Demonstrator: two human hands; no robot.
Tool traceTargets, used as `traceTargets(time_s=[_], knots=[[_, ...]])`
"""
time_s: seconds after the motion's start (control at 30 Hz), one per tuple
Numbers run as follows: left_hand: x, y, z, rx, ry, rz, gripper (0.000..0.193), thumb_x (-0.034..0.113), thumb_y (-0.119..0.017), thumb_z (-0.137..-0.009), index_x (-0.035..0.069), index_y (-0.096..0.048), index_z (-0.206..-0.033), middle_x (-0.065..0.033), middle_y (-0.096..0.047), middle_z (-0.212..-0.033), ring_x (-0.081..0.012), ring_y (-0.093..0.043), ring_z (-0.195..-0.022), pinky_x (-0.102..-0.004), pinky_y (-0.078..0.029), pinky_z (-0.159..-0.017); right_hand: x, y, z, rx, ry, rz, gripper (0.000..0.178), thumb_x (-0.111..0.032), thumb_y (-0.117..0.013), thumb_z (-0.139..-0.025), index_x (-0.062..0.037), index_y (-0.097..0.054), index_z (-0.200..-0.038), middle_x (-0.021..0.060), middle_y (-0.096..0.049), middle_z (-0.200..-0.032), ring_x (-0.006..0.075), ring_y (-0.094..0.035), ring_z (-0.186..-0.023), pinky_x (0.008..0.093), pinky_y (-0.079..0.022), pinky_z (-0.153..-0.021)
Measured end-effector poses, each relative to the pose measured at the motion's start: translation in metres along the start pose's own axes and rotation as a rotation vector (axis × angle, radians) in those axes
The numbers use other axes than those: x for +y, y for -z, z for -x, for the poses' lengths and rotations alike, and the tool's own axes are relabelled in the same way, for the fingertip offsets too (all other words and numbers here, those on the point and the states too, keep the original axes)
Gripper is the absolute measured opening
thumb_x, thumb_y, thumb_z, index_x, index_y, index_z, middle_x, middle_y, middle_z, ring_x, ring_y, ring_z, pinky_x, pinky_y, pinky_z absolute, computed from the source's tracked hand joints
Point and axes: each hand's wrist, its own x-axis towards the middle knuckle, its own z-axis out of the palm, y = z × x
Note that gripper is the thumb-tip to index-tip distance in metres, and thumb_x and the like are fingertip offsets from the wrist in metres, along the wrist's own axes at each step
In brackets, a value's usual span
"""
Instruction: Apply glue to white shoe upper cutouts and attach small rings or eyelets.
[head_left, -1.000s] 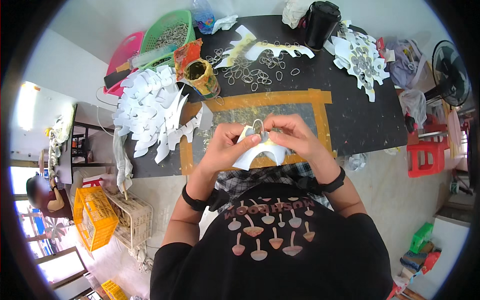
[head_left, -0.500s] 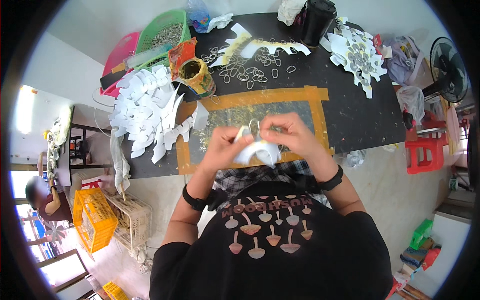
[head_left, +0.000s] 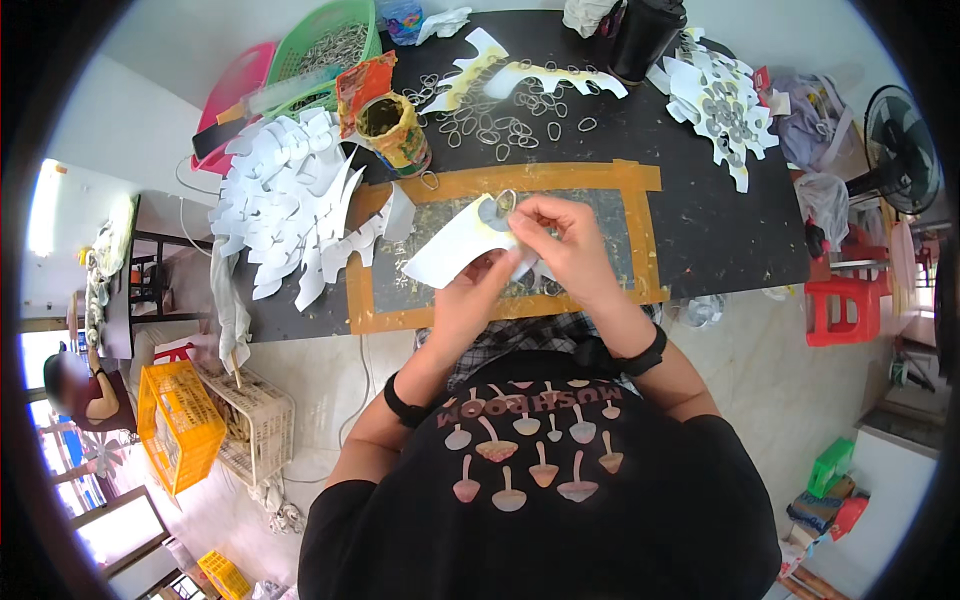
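The left hand (head_left: 468, 298) is pinching a white cutout (head_left: 452, 246), the right hand (head_left: 562, 245) seemingly its far metal ring (head_left: 514, 196); slipping fingertips could skew it.

A white cut piece (head_left: 450, 245) has a yellowish edge and grey patch; the ring (head_left: 514, 195) by it is silver. The bench (head_left: 730, 240) is black, with brownish-orange tape (head_left: 640, 235) framing a grey, yellow-speckled panel (head_left: 600, 240). Piled cut-outs (head_left: 280, 190) are white. One basket is green (head_left: 373, 35), another pink (head_left: 238, 75). The shirt (head_left: 620, 530) is black, patterned with pinkish and cream mushrooms; the lap's fabric (head_left: 560, 333) is dark plaid.
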Motion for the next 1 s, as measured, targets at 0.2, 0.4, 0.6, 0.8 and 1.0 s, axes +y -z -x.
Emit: traceTargets(time_s=[0.2,0.4,0.6,0.8,1.0], knots=[[-0.004,0.034,-0.017,0.051,0.220,-0.093,0.014,0.008,-0.071,-0.088,-0.001,-0.067,-0.097,-0.0028,-0.067,-0.089,-0.0073,-0.059,-0.078,-0.0223,-0.045,-0.070,0.009,0.033,-0.002,-0.009,-0.225,-0.339,0.024,-0.022,-0.061,-0.090,-0.0014,-0.067,-0.102,0.0036,-0.065,-0.100,0.0090,-0.056,-0.089,0.0262,-0.043,-0.078],[-0.014,0.062,-0.029,0.030,0.123,-0.266,0.013,0.008,-0.068,-0.089,-0.004,-0.067,-0.089,-0.0010,-0.065,-0.079,-0.0048,-0.056,-0.069,-0.0205,-0.045,-0.062,0.028,0.043,0.041,-0.247,0.108,0.812,0.025,-0.012,-0.069,-0.078,-0.0060,-0.063,-0.101,0.0101,-0.054,-0.102,0.0311,-0.056,-0.100,0.0418,-0.044,-0.088],[-0.010,0.074,-0.026,0.098,0.066,-0.444,0.013,0.007,-0.063,-0.092,-0.006,-0.065,-0.091,-0.0037,-0.064,-0.080,-0.0059,-0.057,-0.069,-0.0234,-0.052,-0.058,0.024,0.047,0.053,-0.354,0.190,0.930,0.019,-0.012,-0.068,-0.081,-0.0058,-0.058,-0.096,0.0077,-0.053,-0.101,0.0275,-0.051,-0.105,0.0412,-0.041,-0.081],[-0.006,0.067,-0.014,0.198,0.066,-0.387,0.015,0.007,-0.064,-0.092,-0.008,-0.062,-0.093,-0.0063,-0.065,-0.082,-0.0077,-0.060,-0.070,-0.0231,-0.053,-0.058,0.033,0.042,0.062,-0.066,0.094,0.878,0.011,-0.007,-0.066,-0.085,-0.0047,-0.057,-0.091,0.0084,-0.060,-0.084,0.0276,-0.060,-0.079,0.0371,-0.043,-0.075],[-0.014,0.073,-0.010,0.194,0.107,-0.233,0.016,0.004,-0.068,-0.089,-0.008,-0.060,-0.095,-0.0074,-0.066,-0.084,-0.0087,-0.061,-0.070,-0.0236,-0.052,-0.060,0.015,0.028,0.035,-0.097,0.111,0.384,0.016,-0.003,-0.064,-0.087,-0.0046,-0.061,-0.102,0.0083,-0.065,-0.085,0.0151,-0.063,-0.070,0.0269,-0.048,-0.058]])
